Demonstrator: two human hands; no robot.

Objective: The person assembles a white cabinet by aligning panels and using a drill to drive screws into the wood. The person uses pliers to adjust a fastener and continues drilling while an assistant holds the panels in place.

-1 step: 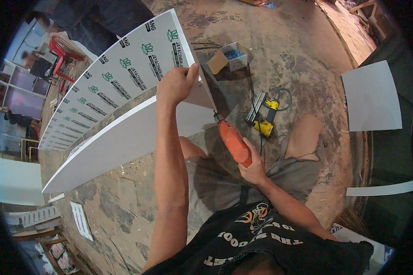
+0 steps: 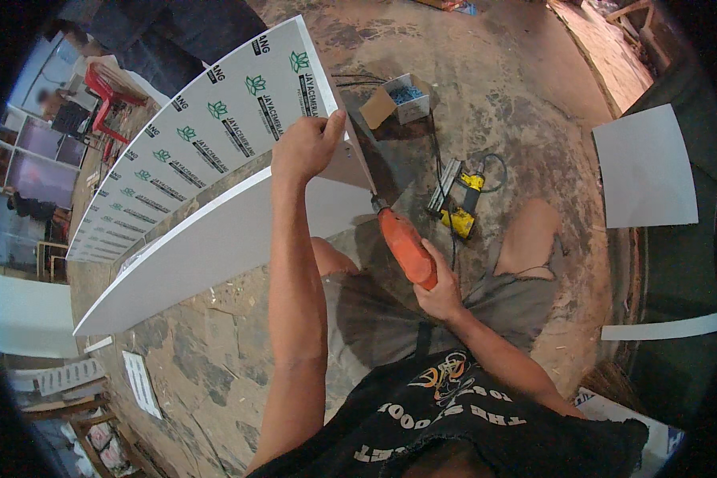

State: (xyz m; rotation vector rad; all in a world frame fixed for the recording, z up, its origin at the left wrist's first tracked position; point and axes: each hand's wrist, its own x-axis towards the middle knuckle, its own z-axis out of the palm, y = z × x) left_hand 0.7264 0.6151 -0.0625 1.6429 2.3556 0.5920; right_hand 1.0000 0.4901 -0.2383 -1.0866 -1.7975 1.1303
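My right hand (image 2: 440, 288) is wrapped round an orange power drill (image 2: 406, 248). The drill's dark chuck points up and left, its tip at the lower edge of a narrow white end panel (image 2: 358, 153); whether the bit is in the board cannot be made out. With fingers and thumb over a corner, my left hand (image 2: 307, 147) grips the end panel where it meets two long white boards. One long board (image 2: 203, 103) has green and black print on its face; the nearer one (image 2: 207, 247) is plain. Both stand on edge and stretch away to the left.
Beyond the drill lie a yellow and black power tool (image 2: 460, 209) with a cord and an open box (image 2: 410, 99) of small blue pieces. White panels (image 2: 645, 167) rest at the right. A red chair (image 2: 107, 103) and people are at the far left.
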